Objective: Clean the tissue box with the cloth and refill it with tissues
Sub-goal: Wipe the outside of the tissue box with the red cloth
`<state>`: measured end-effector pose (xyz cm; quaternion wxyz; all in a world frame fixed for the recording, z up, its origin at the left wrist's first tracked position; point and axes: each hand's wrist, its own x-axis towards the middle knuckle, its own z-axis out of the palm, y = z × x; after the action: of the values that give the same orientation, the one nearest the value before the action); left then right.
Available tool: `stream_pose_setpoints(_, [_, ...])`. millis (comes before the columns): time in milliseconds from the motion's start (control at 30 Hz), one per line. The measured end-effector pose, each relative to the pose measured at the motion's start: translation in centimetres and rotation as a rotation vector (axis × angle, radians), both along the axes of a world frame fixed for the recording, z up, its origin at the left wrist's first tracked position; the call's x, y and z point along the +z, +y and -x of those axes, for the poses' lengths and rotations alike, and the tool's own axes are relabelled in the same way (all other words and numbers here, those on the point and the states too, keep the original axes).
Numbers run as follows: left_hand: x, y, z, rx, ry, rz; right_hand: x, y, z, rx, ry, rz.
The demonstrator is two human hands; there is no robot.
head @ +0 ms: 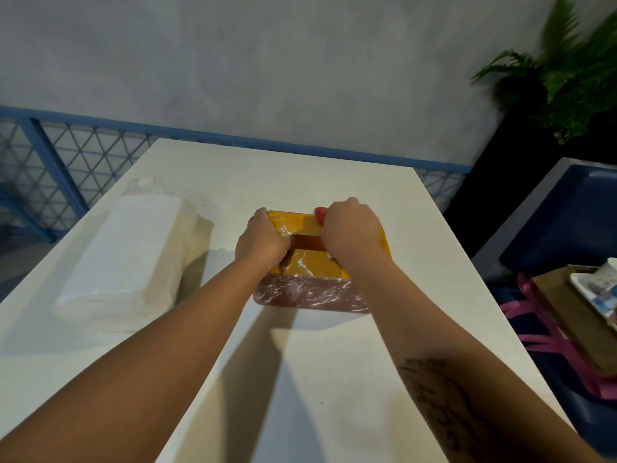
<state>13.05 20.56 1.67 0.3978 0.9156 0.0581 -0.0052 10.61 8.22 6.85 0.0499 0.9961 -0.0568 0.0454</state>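
The tissue box [310, 289] stands mid-table, with a yellow-orange lid, a slot in its top and a translucent brown body smeared with white marks. My left hand [260, 240] grips the lid's left end, fingers curled at the slot. My right hand [350, 230] presses on the lid's right part, closed around a red cloth [320, 213], of which only a small piece shows at the knuckles. A wrapped pack of white tissues [130, 259] lies on the table to the left of the box.
The white table [334, 379] runs from me to a blue railing with mesh [83, 155]. On the right are a dark blue seat [564, 222], a bag with pink straps [551, 339], a tray with a cup, and a potted fern [567, 78].
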Motion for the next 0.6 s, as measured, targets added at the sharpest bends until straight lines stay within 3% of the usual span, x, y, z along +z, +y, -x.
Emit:
stream_pose_setpoints(167, [0.2, 0.0, 0.1, 0.005, 0.016, 0.016, 0.1, -1.3, -0.3, 0.188, 0.026, 0.031])
stream_pose_setpoints(433, [0.2, 0.1, 0.2, -0.021, 0.013, 0.018, 1.3, -5.0, 0.0, -0.177, 0.111, -0.052])
stream_pose_setpoints(600, [0.2, 0.0, 0.2, -0.001, 0.007, 0.009, 0.2, -1.1, -0.5, -0.046, 0.047, 0.019])
